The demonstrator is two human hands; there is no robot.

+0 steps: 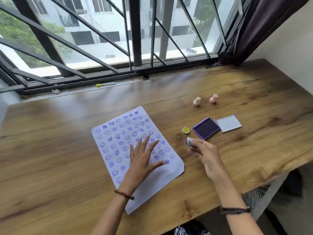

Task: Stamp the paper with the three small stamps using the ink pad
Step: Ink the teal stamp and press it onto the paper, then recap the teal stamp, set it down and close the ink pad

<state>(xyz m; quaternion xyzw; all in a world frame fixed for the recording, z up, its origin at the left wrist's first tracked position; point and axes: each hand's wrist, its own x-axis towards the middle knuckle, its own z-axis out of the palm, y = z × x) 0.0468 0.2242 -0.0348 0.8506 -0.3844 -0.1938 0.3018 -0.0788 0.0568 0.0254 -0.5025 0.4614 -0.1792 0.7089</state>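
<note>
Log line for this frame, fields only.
left hand: flat on paper | right hand: holds blue stamp above table | ink pad: open | paper: mostly stamped

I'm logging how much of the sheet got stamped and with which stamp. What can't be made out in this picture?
- Head view: stamped marks under the left hand, which lies flat on the paper.
- The design on the stamp held by the right hand: motion-blurred, fingers partly cover it.
- The cream stamp and pink stamp: too small to read their faces.
</note>
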